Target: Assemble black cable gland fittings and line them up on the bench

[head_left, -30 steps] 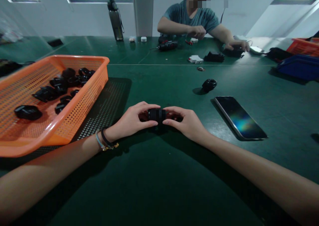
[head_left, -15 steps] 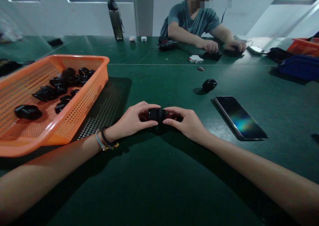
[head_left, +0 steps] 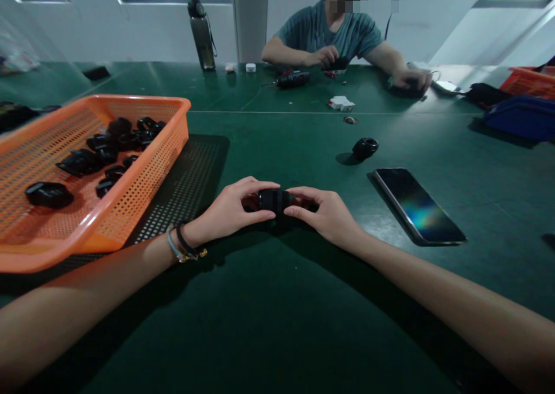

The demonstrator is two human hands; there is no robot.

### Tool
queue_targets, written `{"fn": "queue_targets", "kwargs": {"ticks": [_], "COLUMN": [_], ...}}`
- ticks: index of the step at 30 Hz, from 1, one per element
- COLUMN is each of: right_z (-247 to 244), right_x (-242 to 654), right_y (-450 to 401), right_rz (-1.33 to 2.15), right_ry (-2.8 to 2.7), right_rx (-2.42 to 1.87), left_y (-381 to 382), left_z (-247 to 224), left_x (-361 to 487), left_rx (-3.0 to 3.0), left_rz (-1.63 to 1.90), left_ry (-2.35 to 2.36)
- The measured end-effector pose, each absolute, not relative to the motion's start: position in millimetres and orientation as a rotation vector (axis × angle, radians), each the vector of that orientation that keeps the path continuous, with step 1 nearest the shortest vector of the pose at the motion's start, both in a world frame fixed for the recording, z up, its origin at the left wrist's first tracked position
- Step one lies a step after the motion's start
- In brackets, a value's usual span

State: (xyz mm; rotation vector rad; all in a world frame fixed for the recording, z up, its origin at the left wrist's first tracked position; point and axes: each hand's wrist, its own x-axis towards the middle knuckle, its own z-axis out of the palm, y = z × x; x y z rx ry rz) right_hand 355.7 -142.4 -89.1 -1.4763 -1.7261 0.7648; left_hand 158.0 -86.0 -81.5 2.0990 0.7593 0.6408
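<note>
Between my hands, low over the green table (head_left: 277, 301), is a black ridged cylindrical part (head_left: 274, 200), lying sideways. My left hand (head_left: 238, 204) grips its left end, thumb below and fingers above. Its right end is pinched by my right hand (head_left: 323, 212) in the same way. The fingers behind the part are mostly hidden. A similar black ring-shaped part (head_left: 365, 148) rests on the table beyond my right hand, and a phone (head_left: 418, 206) lies to the right.
An orange basket (head_left: 143, 191) with several black parts (head_left: 82, 162) stands at left. Across the table a co-worker (head_left: 329, 35) handles dark objects. A power drill (head_left: 292, 79), a white part (head_left: 341, 103), a bottle (head_left: 202, 38) and a blue bin (head_left: 520, 118) are farther back.
My hands and the black part look almost unmoved. The co-worker has drawn one hand back toward the body, lifting a dark object off the table.
</note>
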Motion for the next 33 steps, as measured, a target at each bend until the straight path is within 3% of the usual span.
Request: {"fn": "queue_targets", "kwargs": {"ticks": [33], "right_z": [-90.3], "right_x": [356.0], "right_y": [-143.3], "right_rz": [0.798], "right_ry": [-1.72], "right_rx": [-1.379], "left_y": [-86.1], "left_z": [-81.0], "left_x": [157.9], "left_rx": [2.124], "left_rz": [0.653], "left_ry": [0.762]}}
